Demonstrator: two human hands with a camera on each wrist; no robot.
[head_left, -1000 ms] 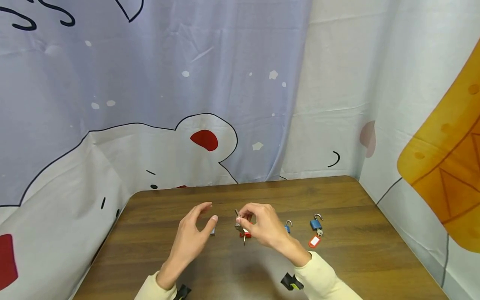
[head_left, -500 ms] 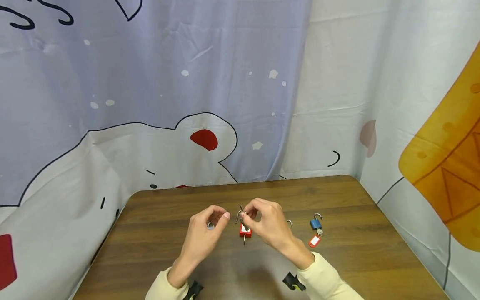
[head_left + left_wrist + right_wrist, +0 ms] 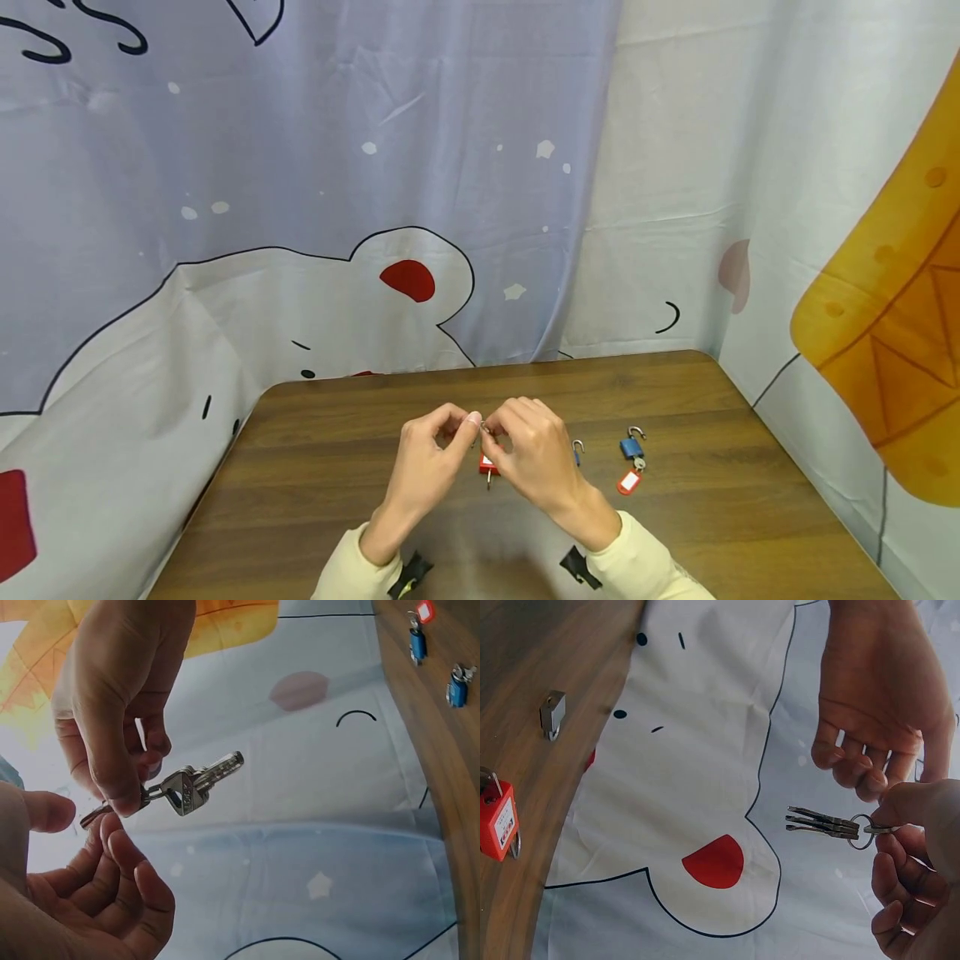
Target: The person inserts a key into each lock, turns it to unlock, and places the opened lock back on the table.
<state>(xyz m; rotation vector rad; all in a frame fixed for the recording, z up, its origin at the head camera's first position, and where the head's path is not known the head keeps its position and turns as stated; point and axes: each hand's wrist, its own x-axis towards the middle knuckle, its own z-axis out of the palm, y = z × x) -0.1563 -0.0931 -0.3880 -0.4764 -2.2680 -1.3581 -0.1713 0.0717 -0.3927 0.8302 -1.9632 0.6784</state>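
Observation:
Thumb and fingers of my right hand point(image 3: 532, 454) pinch one key of a bunch of keys point(image 3: 825, 823) above the table. Several other silver keys on the same ring point(image 3: 861, 832) stick out from that grip. My left hand point(image 3: 431, 462) is close beside it, fingers loosely curved. In the left wrist view, the tip of the pinched key point(image 3: 93, 816) lies by the left thumb point(image 3: 51, 811) and forefinger; whether it touches the forefinger cannot be told. Beneath the hands a red padlock point(image 3: 488, 465) lies on the table, partly covered by them in the head view.
On the wooden table point(image 3: 712, 533) to the right are a blue padlock point(image 3: 632, 449) with a key and red tag point(image 3: 629, 482) and a second blue padlock point(image 3: 577, 457), partly hidden. A silver padlock point(image 3: 553, 714) lies left, hidden in the head view. Printed curtains point(image 3: 480, 167) hang behind.
My left hand has moved right until its fingertips are beside those of my right hand. The right hand has kept its place with the keys, which now show less in the head view.

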